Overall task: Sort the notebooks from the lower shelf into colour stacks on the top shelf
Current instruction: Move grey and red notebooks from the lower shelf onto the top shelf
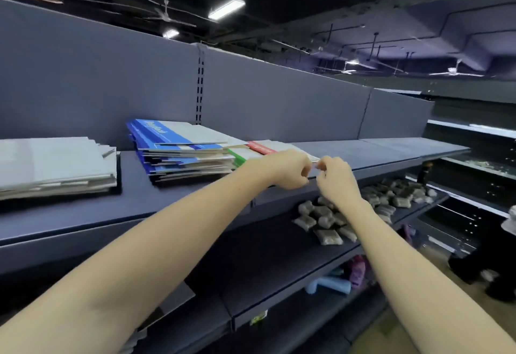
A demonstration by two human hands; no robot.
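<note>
Seemingly pinching red notebook (261, 147) edge, both hands

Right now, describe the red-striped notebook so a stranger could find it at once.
Start at the top shelf and find the tall blue stack. Just right of it lies a green-edged notebook, then the red-striped notebook, flat beside both hands. It alone carries a red band.
</note>
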